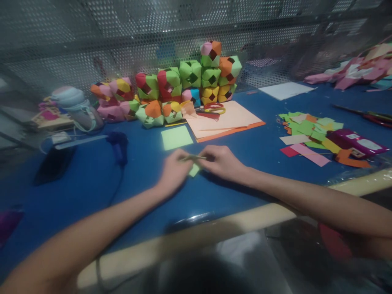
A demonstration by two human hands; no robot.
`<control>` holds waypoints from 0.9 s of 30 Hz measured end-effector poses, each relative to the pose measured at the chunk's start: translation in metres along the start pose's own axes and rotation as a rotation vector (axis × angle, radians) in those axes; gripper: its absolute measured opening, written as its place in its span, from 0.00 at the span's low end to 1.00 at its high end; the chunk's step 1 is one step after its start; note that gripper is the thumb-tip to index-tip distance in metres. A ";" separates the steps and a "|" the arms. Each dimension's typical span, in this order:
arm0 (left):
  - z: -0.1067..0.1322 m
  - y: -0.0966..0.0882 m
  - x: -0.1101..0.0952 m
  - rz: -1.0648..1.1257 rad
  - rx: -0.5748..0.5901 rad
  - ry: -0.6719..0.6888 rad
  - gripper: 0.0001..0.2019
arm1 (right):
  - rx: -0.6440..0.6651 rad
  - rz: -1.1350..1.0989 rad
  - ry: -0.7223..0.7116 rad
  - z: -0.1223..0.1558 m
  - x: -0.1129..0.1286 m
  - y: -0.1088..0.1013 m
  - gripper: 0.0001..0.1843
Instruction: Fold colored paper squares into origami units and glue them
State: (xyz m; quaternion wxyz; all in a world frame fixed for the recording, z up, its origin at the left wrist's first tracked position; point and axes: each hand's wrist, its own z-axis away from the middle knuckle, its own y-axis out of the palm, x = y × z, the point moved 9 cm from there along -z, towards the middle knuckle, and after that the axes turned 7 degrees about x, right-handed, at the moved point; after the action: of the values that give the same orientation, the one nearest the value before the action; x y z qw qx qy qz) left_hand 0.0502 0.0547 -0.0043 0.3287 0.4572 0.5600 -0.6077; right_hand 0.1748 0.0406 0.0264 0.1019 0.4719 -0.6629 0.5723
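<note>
My left hand and my right hand meet over the blue table, both pinched on a small light green piece of paper pressed against the tabletop. A thin folded edge of it shows between the fingers. Just beyond my hands lies a flat light green paper square.
A pile of colourful folded paper cubes stands at the back against a perforated metal wall. Orange and peach sheets with scissors lie behind my hands. Cut paper scraps and a purple packet lie right. A dark phone lies left.
</note>
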 end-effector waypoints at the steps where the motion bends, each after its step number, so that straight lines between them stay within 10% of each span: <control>1: 0.000 0.001 0.000 -0.004 0.003 -0.003 0.01 | -0.001 0.011 -0.002 0.000 -0.001 0.001 0.09; 27: -0.009 -0.004 0.030 0.247 -0.060 -0.099 0.12 | 0.066 -0.369 0.284 -0.003 -0.026 -0.003 0.20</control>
State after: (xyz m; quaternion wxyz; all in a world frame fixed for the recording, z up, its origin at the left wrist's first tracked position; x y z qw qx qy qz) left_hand 0.0372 0.0672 -0.0302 0.4416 0.4821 0.5007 -0.5674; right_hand 0.1899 0.0569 0.0116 0.2814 0.5028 -0.5256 0.6259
